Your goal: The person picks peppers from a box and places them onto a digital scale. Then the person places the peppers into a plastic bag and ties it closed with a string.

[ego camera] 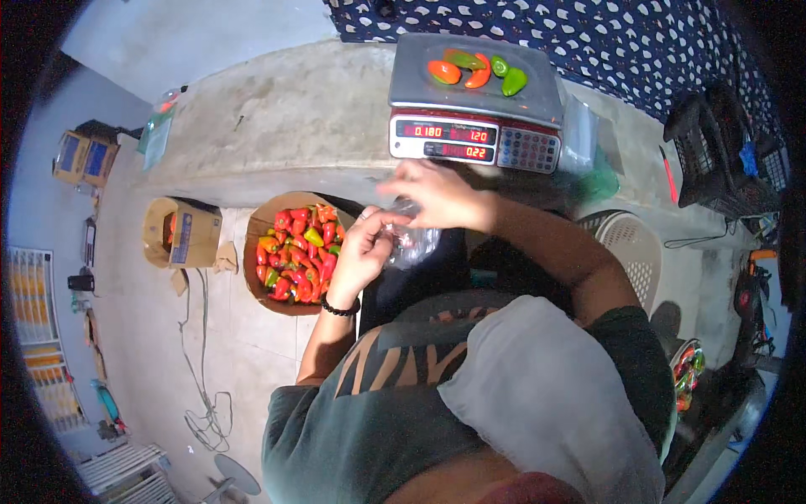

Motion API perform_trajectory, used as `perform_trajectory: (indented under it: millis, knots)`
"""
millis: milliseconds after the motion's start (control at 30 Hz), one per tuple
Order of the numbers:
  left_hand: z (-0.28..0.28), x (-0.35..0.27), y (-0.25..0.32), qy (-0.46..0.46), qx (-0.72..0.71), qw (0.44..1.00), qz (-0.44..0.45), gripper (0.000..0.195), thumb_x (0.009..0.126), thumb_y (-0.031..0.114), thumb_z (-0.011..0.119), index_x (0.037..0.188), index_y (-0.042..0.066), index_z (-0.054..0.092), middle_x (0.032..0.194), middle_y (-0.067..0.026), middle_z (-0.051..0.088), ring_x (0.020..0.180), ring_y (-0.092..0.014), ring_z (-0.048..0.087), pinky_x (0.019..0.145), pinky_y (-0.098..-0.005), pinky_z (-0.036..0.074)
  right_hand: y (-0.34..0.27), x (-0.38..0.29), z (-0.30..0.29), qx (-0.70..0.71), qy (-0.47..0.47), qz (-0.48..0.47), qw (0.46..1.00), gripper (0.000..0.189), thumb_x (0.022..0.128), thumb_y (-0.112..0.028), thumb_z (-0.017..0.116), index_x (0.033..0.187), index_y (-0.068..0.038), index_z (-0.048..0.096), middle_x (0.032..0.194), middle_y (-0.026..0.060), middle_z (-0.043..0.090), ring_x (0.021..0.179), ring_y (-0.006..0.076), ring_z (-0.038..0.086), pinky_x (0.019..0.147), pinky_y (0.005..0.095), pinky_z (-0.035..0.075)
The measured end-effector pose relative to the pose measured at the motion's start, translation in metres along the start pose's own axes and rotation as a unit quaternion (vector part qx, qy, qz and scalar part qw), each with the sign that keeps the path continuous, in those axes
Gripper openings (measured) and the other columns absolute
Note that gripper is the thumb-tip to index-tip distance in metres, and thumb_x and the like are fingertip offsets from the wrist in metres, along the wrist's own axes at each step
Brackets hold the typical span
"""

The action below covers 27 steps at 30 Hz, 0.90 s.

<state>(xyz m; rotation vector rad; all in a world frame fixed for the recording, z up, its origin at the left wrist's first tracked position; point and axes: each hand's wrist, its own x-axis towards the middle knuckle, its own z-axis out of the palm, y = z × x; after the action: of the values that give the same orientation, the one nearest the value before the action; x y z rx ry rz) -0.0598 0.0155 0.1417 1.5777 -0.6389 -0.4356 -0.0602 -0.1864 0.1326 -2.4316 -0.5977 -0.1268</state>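
A clear plastic bag hangs in front of my body, just below the counter's edge. My left hand pinches its upper left side between thumb and fingers. Over the bag's top is my right hand, its fingers bent and blurred, so its hold on the plastic is unclear. Beyond the hands stands a digital scale with lit red numbers. Several orange and green peppers lie on its grey plate. To the left, a cardboard box holds many red, orange and green peppers.
The scale rests on a concrete counter. Plastic bags lie at its right side, near black crates and a red-handled knife. Another cardboard box and a loose cable are on the floor. A beige perforated basket stands right.
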Motion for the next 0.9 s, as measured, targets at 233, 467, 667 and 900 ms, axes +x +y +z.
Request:
perform_trajectory:
  millis: [233, 467, 667, 900]
  knots:
    - [-0.003, -0.007, -0.023, 0.061, 0.139, 0.987, -0.054, 0.033, 0.078, -0.003, 0.058, 0.11, 0.002, 0.053, 0.082, 0.0017, 0.046, 0.077, -0.01, 0.045, 0.066, -0.0215, 0.038, 0.01, -0.026, 0.014, 0.336, 0.0, 0.172, 0.926, 0.009, 0.084, -0.011, 0.054, 0.092, -0.007, 0.057, 0.078, 0.0056, 0.059, 0.076, 0.0206, 0.061, 0.064, 0.0317, 0.049]
    - [-0.005, 0.013, -0.048, 0.12, -0.354, 0.899, -0.226, 0.02, 0.085, 0.005, 0.05, 0.105, 0.002, 0.053, 0.097, -0.0093, 0.06, 0.078, -0.017, 0.058, 0.069, -0.0288, 0.048, -0.004, -0.045, 0.007, 0.779, 0.053, 0.158, 0.605, 0.031, 0.085, -0.009, 0.055, 0.115, -0.005, 0.047, 0.091, 0.0041, 0.056, 0.082, 0.0132, 0.058, 0.071, 0.0256, 0.049]
    - [0.025, 0.021, -0.026, 0.092, -0.494, 0.851, -0.151, 0.033, 0.082, 0.0, 0.05, 0.113, 0.006, 0.046, 0.089, -0.0039, 0.056, 0.075, -0.015, 0.056, 0.066, -0.0279, 0.048, 0.018, -0.036, 0.011, 0.227, 0.117, 0.19, 0.948, 0.023, 0.086, -0.001, 0.051, 0.108, -0.002, 0.055, 0.086, 0.0032, 0.059, 0.081, 0.0088, 0.056, 0.073, 0.022, 0.045]
    - [0.038, 0.027, -0.039, 0.155, -0.05, 0.983, -0.078, 0.032, 0.081, -0.005, 0.051, 0.112, 0.002, 0.046, 0.09, -0.0043, 0.055, 0.07, -0.009, 0.049, 0.062, -0.0222, 0.042, 0.034, -0.053, -0.007, 0.762, 0.062, 0.166, 0.623, 0.026, 0.088, -0.006, 0.045, 0.114, -0.004, 0.049, 0.098, 0.0062, 0.055, 0.083, 0.0144, 0.056, 0.077, 0.0294, 0.047]
